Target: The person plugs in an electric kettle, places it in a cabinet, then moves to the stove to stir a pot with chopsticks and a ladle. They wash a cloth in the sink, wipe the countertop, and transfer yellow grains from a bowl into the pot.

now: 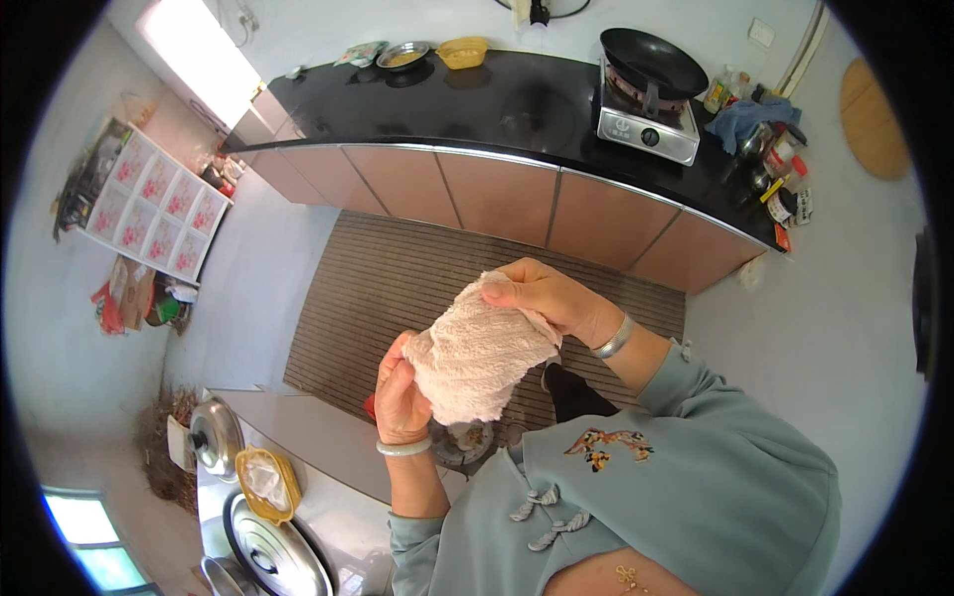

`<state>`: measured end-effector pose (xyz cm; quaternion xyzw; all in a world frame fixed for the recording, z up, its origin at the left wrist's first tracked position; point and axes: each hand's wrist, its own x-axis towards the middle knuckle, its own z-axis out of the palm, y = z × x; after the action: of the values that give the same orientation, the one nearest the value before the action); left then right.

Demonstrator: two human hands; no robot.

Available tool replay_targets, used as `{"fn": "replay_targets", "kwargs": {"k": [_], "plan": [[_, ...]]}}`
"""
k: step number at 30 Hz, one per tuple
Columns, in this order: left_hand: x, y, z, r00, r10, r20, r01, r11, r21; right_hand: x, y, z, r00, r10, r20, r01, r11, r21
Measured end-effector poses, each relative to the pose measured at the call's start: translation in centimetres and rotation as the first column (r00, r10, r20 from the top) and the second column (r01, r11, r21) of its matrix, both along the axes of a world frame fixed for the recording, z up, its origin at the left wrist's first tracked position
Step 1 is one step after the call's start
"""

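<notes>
A pale beige cleaning cloth [481, 350], ribbed and fluffy, hangs stretched between both hands above the striped floor mat. My left hand [399, 395] pinches its left edge between thumb and fingers. At the upper right corner my right hand [548, 294] grips the cloth, thumb on top and fingers behind. The two hands are apart, with the cloth slightly creased between them. Below the cloth, partly hidden by it, a bin-like container [463, 443] with scraps in it stands on the floor.
A black counter [507, 112] runs along the wall, with a wok [652, 71] on a gas stove [647, 134]. Jars and a blue cloth [749, 123] crowd its right end. At lower left, a white-topped surface [350, 514] bears a yellow basket [242, 477] and metal lids [279, 551].
</notes>
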<state>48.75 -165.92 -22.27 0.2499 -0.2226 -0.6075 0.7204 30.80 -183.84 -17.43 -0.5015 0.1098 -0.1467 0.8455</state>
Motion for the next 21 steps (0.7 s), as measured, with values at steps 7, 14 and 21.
{"fn": "replay_targets", "kwargs": {"k": [7, 14, 21], "plan": [[-1.8, -13.6, 1.4, 0.897, -0.254, 0.361, 0.075, 0.894, 0.442, -0.9, -14.1, -2.9, 0.936, -0.22, -0.274, 0.134, 0.944, -0.301], [-2.8, -29.5, -0.8, 0.765, -0.45, 0.459, 0.11, 0.795, 0.596, -5.7, -26.3, -7.4, 0.875, -0.355, -0.329, 0.237, 0.907, -0.349], [-1.1, -43.2, -3.8, 0.591, -0.446, 0.673, 0.051, 0.853, 0.52, -6.3, -36.2, -10.0, 0.573, -0.768, -0.286, 0.461, 0.591, -0.662]]}}
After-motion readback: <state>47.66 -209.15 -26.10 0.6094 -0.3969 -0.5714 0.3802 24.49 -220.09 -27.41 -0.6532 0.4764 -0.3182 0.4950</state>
